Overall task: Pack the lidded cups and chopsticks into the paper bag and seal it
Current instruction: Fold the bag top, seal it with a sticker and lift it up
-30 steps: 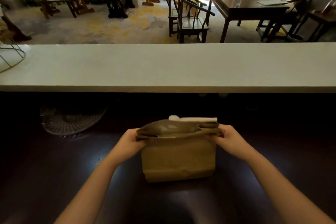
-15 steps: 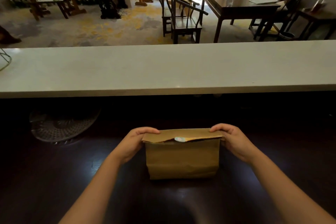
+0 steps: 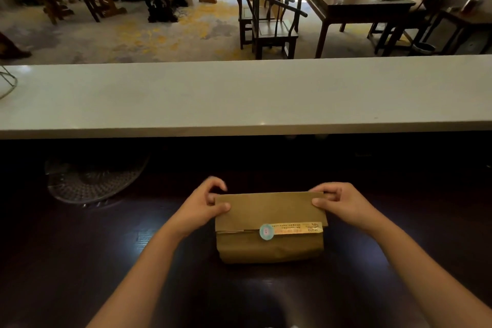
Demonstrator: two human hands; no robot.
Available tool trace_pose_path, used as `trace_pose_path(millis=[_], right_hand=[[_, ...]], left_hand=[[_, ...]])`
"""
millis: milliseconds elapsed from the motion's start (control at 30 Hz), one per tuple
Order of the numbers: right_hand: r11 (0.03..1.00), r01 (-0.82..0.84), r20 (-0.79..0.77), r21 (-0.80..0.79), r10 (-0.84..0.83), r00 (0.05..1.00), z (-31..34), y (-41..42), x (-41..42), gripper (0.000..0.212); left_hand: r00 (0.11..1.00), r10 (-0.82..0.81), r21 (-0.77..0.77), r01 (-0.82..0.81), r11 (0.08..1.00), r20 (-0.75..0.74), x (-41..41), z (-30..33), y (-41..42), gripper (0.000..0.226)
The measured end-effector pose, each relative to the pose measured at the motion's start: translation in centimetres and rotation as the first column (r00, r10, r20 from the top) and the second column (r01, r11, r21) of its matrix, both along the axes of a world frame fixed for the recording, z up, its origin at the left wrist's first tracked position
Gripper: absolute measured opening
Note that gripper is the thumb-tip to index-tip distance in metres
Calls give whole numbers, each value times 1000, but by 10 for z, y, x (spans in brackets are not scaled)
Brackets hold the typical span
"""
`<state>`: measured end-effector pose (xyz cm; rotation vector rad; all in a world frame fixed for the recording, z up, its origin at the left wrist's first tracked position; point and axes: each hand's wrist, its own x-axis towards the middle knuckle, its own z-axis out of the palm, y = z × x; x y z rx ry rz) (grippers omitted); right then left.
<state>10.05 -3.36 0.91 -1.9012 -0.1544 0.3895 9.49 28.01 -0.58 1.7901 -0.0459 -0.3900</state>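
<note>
A brown paper bag [image 3: 270,246] stands on the dark counter [image 3: 106,261] in front of me. Its top flap [image 3: 269,209] is folded over toward me. A label strip with a round pale sticker [image 3: 266,231] lies along the flap's lower edge. My left hand [image 3: 202,208] pinches the flap's left end, thumb on top. At the flap's right end, my right hand [image 3: 343,205] pinches it the same way. The cups and chopsticks are hidden inside the bag.
A clear patterned glass plate [image 3: 93,181] sits on the dark counter at the back left. A raised white countertop [image 3: 239,96] runs across behind the bag. A wire rack [image 3: 6,82] stands at its far left. Chairs and tables stand in the room beyond.
The bag's open top has been closed and its flap folded down toward me. The sticker strip, earlier peeking from under the fold, now lies on the front. Both hands stayed at the flap's ends.
</note>
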Motion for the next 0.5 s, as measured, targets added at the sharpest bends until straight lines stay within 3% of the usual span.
trace_pose_path(millis=[67,100,167,200,267,400,500], right_hand=[[985,-31,87,-169,46,995,3,1,2,21],[956,-43,140,-291,87,986,5,2,3,18],[844,-72,213,-531,216,953,13,9,3,7],[770,-86,237,-632,298,925,16,17,2,5],[644,-74,303,-762,454,838,21,38,1,13],[510,-76,325,-857,649,688,26,66,7,26],[443,-137,241,-886,692,680,34,63,8,28]], left_hand=[[995,-74,217,58,974,65,3,5,4,36],[978,-159,409,90,908,137,7,8,4,36],[874,-397,748,60,661,280,11,18,-7,27],[820,-472,799,32,601,323,11,23,-18,25],[756,-537,790,44,612,374,9,31,-45,23],[690,-629,797,125,590,358,12,40,-80,19],[660,-684,791,221,571,310,17,44,-79,18]])
